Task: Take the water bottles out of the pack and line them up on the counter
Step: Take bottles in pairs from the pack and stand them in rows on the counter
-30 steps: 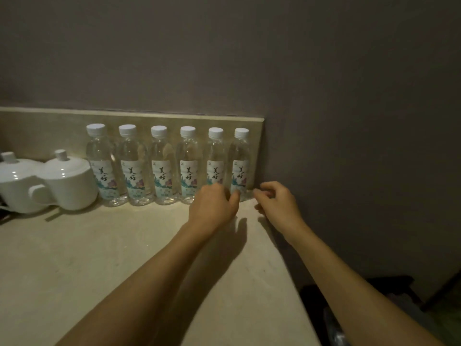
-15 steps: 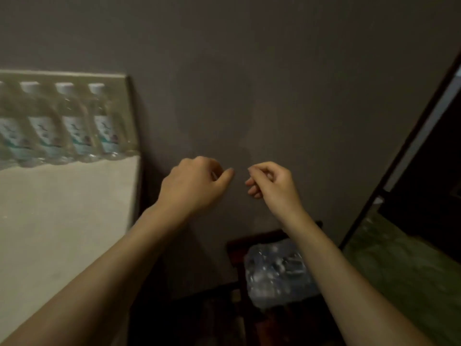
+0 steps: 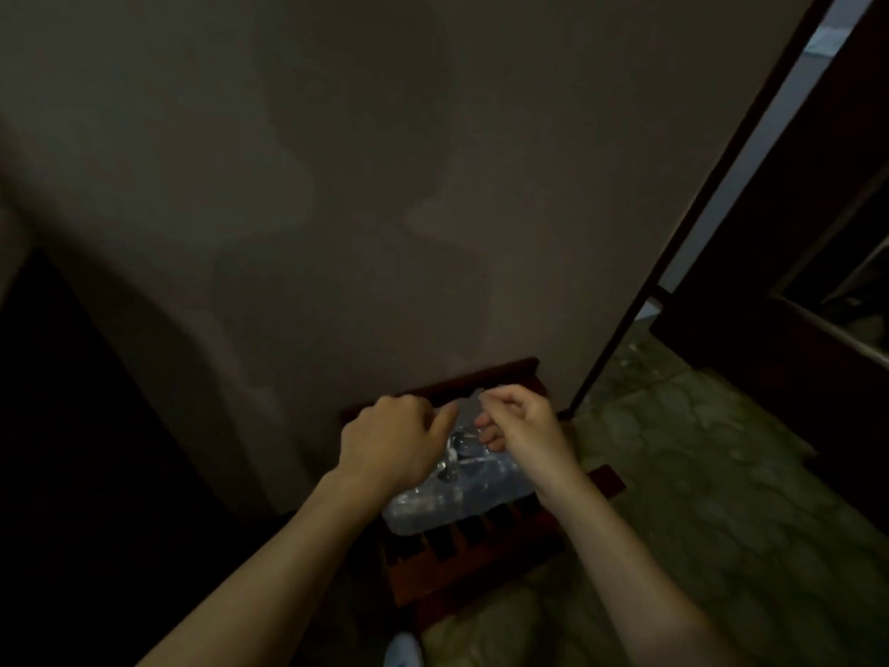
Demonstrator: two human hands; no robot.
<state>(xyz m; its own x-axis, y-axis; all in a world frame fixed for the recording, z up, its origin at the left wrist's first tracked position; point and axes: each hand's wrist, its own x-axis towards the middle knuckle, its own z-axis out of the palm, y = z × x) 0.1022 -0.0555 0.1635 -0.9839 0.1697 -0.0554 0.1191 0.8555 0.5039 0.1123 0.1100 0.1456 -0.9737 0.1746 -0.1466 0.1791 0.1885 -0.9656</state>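
Along the left edge of the view there is only deep shadow, with a dim grey wall (image 3: 365,185) rising behind everything and carrying soft shadows of the arms.

The left hand (image 3: 392,442) hangs over the far left part of the shrink-wrapped pack of water bottles (image 3: 447,498), its back to the camera and its fingers curled under so that the fingertips are hidden; whether they pinch the plastic or merely rest on it cannot be told. The pack itself lies on a dark red wooden slatted rack (image 3: 462,565) that stands on the floor against the foot of the wall. The pack sits toward the rack's far edge, leaving the near slats bare, and its clear film shows pale glints between the two hands (the picture is too dim and soft to count the bottles inside).

The right hand (image 3: 517,421) is over the pack's far right part, just beside the left hand, its fingers (image 3: 488,433) bent in toward the thumb in a loose pinch close to the film; contact with it is unclear.

To the right of the rack a dark door frame (image 3: 697,219) slants up along the wall's edge, and a greenish patterned floor (image 3: 721,474) spreads toward the right edge of the view.
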